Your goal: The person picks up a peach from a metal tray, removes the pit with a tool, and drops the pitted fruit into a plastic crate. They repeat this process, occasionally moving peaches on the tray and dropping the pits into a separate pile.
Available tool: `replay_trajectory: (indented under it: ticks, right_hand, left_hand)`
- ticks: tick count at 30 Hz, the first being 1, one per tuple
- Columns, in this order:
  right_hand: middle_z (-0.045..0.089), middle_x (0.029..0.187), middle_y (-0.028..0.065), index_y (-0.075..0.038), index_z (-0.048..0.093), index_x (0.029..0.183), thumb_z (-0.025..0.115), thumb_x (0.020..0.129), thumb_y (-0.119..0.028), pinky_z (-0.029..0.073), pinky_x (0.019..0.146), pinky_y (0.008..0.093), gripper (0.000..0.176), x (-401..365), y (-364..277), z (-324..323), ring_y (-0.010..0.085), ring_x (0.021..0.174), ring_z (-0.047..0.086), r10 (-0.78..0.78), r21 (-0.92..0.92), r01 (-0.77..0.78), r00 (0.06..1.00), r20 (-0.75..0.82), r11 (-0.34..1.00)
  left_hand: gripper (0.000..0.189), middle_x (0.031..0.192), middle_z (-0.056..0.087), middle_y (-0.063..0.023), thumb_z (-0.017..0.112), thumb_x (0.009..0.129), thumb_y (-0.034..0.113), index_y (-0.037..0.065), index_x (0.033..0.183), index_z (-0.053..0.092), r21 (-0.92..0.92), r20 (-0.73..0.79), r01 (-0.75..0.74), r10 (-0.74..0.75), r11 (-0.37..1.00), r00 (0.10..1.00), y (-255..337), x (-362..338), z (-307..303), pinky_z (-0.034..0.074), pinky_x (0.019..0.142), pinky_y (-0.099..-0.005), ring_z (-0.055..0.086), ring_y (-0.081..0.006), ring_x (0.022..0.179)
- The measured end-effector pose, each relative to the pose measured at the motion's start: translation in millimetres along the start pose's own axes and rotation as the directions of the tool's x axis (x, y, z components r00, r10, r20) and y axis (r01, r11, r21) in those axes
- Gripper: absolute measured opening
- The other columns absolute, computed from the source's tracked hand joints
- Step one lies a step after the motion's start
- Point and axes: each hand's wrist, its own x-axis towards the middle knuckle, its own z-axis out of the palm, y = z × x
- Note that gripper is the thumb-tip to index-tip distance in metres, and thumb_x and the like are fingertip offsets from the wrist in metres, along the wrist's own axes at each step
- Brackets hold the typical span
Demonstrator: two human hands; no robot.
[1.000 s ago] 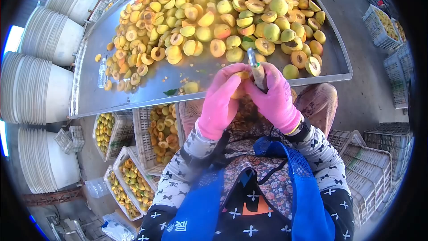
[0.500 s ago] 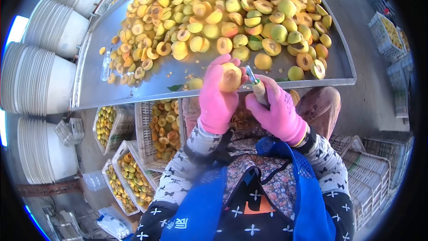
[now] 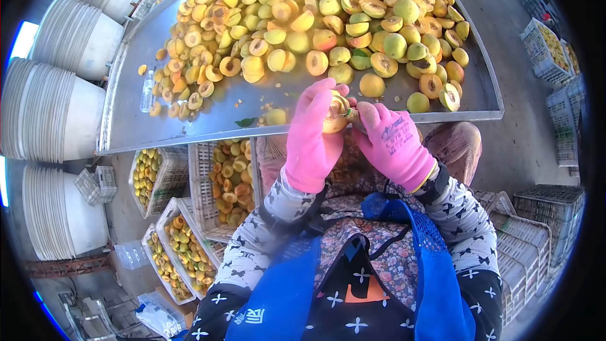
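Note:
In a pink glove, my left hand (image 3: 314, 142) is closed around a yellow peach half (image 3: 333, 124), its cut side turned toward my right hand. Also gloved in pink, my right hand (image 3: 394, 146) grips a small pitting knife (image 3: 355, 117) with a pale handle. The metal tip meets the cut face of the peach, partly hidden by fingers and fruit. Both hands are just over the near edge of a metal table (image 3: 265, 104), which bears a large heap of peach halves (image 3: 297, 25).
A crate of peach halves (image 3: 230, 180) stands below the table, left of my legs. More filled crates (image 3: 189, 252) are lower left. Stacked white tubs (image 3: 57, 107) line the left side. Pale crates (image 3: 514, 246) stand at right. A plastic bottle (image 3: 148, 91) lies on the table.
My right hand has moved left and brought the pitting knife from beside the peach half to its cut face. The left hand has tilted the peach half toward the knife.

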Motion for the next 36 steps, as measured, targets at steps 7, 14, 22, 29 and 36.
replay_trajectory:
  ticks: [7,14,22,29,36]
  right_hand:
    - [0.061,0.083,0.013,-0.006,0.053,0.113,0.067,0.086,-0.018,0.048,0.064,0.0454,0.033,-7,10,15,0.0353,0.075,0.064,-0.056,0.1,0.047,0.995,0.086,0.994]
    - [0.06,0.074,0.0174,0.001,0.053,0.11,0.071,0.082,-0.012,0.049,0.059,0.0422,0.035,-15,-9,22,0.0373,0.067,0.062,-0.076,0.536,0.084,0.996,-0.037,0.84]
    - [0.055,0.069,0.0007,-0.002,0.054,0.1,0.065,0.084,-0.012,0.041,0.046,0.0259,0.022,-1,-25,-15,0.0092,0.053,0.052,-0.069,0.723,-0.688,0.719,0.691,0.069]
    - [0.055,0.068,0.001,-0.003,0.059,0.092,0.066,0.082,-0.011,0.039,0.045,0.0242,0.014,-4,-6,-24,0.0094,0.05,0.052,-0.202,0.673,-0.74,0.66,0.724,-0.007]
    - [0.055,0.067,0.0015,0.0,0.058,0.09,0.067,0.079,-0.007,0.041,0.044,0.0245,0.015,-15,0,-19,0.0105,0.048,0.053,-0.139,0.64,-0.761,0.626,0.767,0.107]
  left_hand:
    - [0.029,0.113,0.062,-0.0144,0.059,0.097,0.012,0.003,0.124,0.053,0.033,-0.049,0.061,-0.06,0.998,0.997,-9,-2,-12,0.049,0.091,-0.0378,0.061,-0.0243,0.1]
    - [0.024,0.106,0.067,-0.0154,0.055,0.1,0.021,0.003,0.115,0.058,0.255,-0.125,-0.009,0.042,0.967,0.991,3,-1,4,0.056,0.079,-0.036,0.066,-0.0256,0.088]
    - [0.043,0.098,0.069,-0.016,0.044,0.105,0.039,-0.001,0.109,0.06,0.495,-0.004,-0.321,0.371,0.808,0.928,-18,3,-8,0.055,0.066,-0.0313,0.067,-0.0208,0.077]
    - [0.043,0.081,0.069,-0.0128,0.05,0.103,0.037,-0.002,0.095,0.065,0.514,-0.045,0.017,0.008,0.857,0.999,5,4,5,0.052,0.063,-0.0264,0.064,-0.0156,0.066]
    - [0.047,0.081,0.07,-0.0123,0.047,0.104,0.041,-0.001,0.093,0.066,0.58,0.135,0.001,-0.098,0.815,0.986,-9,8,-19,0.052,0.061,-0.0262,0.065,-0.0161,0.067]
